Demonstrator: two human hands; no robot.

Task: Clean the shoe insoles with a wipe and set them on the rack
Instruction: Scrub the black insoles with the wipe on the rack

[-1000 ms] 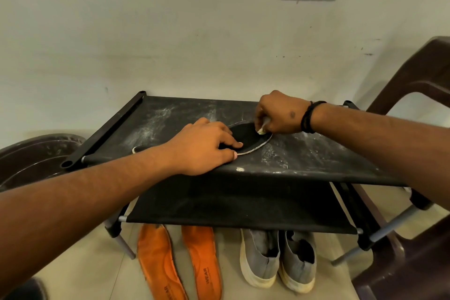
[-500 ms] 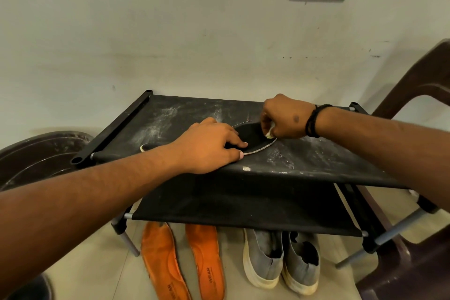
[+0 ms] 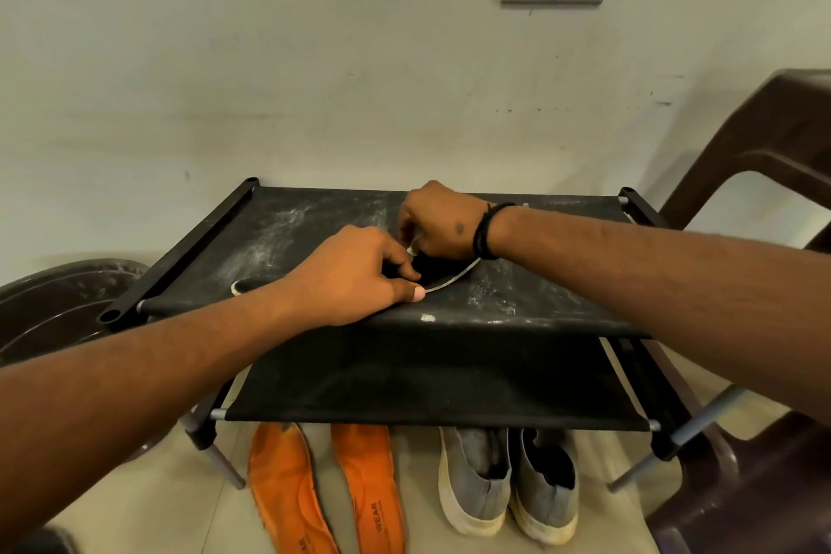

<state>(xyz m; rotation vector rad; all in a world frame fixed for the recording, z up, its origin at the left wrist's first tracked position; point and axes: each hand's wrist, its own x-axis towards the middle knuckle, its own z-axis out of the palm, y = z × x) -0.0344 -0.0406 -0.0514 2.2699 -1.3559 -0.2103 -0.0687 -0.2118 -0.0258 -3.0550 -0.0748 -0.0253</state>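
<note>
Insole (image 3: 443,272) under both hands (rack-top)

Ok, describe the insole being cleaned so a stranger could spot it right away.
Find the black shoe rack against the wall. On its dusty top shelf, under both hands, lies a black insole with a pale edge. The two other insoles are orange and lie on the floor.

The flat black insole with a pale edge (image 3: 443,272) on the top shelf of the black cloth shoe rack (image 3: 539,297) is mostly hidden under the left hand (image 3: 355,274) and right hand (image 3: 438,223). Only a tiny white bit of the wipe (image 3: 411,251) peeks out of the right hand. The two orange insoles (image 3: 288,490) on the floor are cut off by the bottom edge. The dark brown plastic chair (image 3: 764,175) is cut off on the right.
</note>
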